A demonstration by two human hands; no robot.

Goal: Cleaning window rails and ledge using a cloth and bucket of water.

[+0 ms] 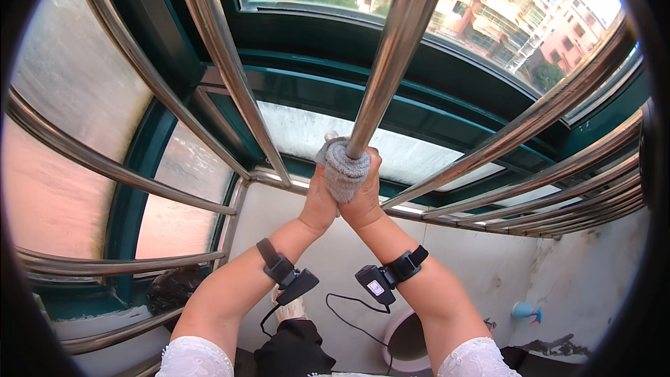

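Note:
A grey terry cloth (346,170) is wrapped around the lower part of an upright stainless steel bar (384,63) in front of me. My left hand (320,193) presses the cloth from the left, its fingers mostly hidden behind cloth and bar. From the right, my right hand (366,193) closes around the same cloth, with its knuckles showing beside the bar. The two hands almost meet below the cloth. Each forearm wears a black strap with a small cabled device.
More steel bars (230,63) stand on both sides, before green-framed windows (314,81). Below are a pink-rimmed bucket (390,332) with dark contents, a blue spray bottle (525,311) at the right and a black plastic bag (175,289) at the left. Cables hang from the forearm devices.

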